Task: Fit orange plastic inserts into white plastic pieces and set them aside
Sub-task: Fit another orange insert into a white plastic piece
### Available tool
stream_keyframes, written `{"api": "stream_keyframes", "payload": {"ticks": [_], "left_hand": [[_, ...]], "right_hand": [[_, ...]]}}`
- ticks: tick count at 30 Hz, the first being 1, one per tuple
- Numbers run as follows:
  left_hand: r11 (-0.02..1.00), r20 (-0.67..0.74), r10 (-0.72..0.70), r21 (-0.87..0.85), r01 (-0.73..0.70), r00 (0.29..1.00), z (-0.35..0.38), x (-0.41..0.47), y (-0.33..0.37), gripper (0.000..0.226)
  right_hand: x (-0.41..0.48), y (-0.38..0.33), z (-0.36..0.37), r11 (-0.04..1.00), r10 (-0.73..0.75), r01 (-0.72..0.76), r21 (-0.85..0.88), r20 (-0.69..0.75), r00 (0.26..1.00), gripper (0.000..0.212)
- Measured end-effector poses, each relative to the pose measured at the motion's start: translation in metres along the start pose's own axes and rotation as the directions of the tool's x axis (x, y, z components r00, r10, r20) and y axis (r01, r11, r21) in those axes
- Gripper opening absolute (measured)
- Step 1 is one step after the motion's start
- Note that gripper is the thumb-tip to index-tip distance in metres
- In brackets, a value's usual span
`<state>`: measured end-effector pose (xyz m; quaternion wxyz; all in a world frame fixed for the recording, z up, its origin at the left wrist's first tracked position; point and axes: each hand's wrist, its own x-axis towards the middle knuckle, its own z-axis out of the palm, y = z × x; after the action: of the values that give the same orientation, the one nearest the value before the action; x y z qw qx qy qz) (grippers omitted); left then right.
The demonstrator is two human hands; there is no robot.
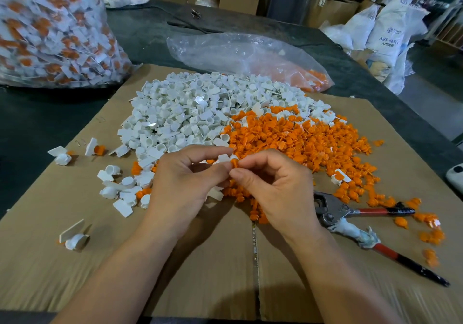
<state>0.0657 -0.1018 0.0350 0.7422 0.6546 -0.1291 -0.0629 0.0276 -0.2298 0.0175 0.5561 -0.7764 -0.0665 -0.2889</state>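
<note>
Though cluttered, cardboard over dark table

At the grip, the curled fingers of the left hand and right hand cover most of the white piece and orange insert, so seating cannot be determined; right of the grip, the right wrist hides the front of the pliers.

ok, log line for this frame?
step: inserting | left hand: pinches white piece | right hand: pinches orange insert against it | pliers: lying on cardboard, right of hands, untouched
</note>
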Motion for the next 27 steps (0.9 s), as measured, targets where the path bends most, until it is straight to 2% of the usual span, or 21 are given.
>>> {"api": "stream_keyframes", "payload": {"ticks": [4,11,27], "left_hand": [[0.996,0.05,-0.048,-0.074,0.051,0.998,-0.0013,0.0006,0.002,0.022],[0.968,0.06,-0.162,-0.184,0.171,0.985,-0.0034,0.0038,0.0016,0.021],[0.946,0.095,-0.235,-0.206,0.25,0.967,-0.0037,0.0055,0.0017,0.021]], "right_hand": [[0.0024,-0.0018,-0.0024,0.993,-0.047,0.046,-0.106,-0.014,0.999,0.027],[0.0033,-0.002,-0.0039,0.997,-0.052,0.058,-0.053,0.099,0.994,0.039],[0.005,0.0014,-0.0064,0.997,-0.043,0.05,-0.058,0.123,0.991,0.03]]}}
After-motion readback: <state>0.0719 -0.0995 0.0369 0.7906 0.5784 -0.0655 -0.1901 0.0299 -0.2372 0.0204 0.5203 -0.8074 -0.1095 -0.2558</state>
